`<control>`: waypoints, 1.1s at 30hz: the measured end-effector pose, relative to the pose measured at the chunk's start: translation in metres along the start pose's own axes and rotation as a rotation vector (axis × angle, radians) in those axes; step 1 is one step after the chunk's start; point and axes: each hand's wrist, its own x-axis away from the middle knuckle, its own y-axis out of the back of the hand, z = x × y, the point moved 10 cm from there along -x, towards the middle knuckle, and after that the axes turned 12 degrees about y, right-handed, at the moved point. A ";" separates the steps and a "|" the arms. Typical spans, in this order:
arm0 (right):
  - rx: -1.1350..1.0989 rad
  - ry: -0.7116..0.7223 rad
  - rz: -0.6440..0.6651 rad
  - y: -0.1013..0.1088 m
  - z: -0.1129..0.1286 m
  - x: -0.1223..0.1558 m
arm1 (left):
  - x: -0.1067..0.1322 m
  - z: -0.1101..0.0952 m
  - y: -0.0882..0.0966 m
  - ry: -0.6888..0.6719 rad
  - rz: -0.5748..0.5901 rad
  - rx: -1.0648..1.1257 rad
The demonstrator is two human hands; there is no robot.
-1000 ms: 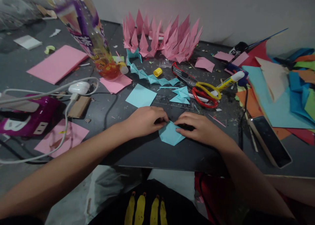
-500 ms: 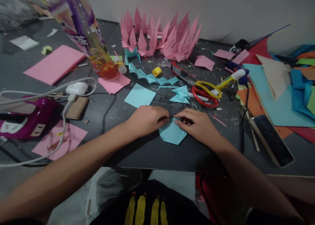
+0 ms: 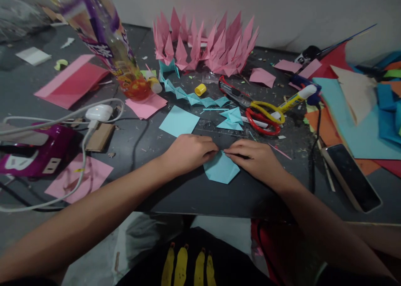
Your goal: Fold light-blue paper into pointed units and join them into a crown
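A light-blue sheet of origami paper (image 3: pixel 221 169) with folded corners lies near the table's front edge. My left hand (image 3: pixel 194 152) pinches its far left edge, with the fingers curled. Across a small gap, my right hand (image 3: pixel 255 155) has thumb and fingertips closed on the far corner. Just beyond the left hand rests a flat blue square (image 3: pixel 179 121). Folded blue pieces (image 3: pixel 231 119) sit behind the right hand, and a zigzag blue strip (image 3: pixel 191 98) runs up to a ring of pink folded points (image 3: pixel 203 48).
Red-and-yellow scissors (image 3: pixel 266 117), a glue pen (image 3: pixel 297 98) and a phone (image 3: pixel 352 177) lie to the right. On the left are a tall bottle (image 3: pixel 103 44), pink paper (image 3: pixel 70 83), a purple device (image 3: pixel 34 150) and white cables. Paper scraps litter the table (image 3: pixel 175 198).
The fingers of my right hand have straightened and pressed together at the paper's far corner. The top pink sheet at left has lifted or curled. The view has shifted slightly.
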 end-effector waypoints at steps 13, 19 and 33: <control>0.150 0.226 0.187 -0.009 0.018 0.002 | 0.005 -0.008 0.003 -0.087 -0.026 -0.104; 0.141 0.227 0.205 -0.010 0.016 0.002 | 0.005 -0.010 0.003 -0.080 -0.024 -0.143; 0.138 0.253 0.195 -0.011 0.017 0.001 | 0.006 -0.007 -0.001 -0.037 0.015 -0.141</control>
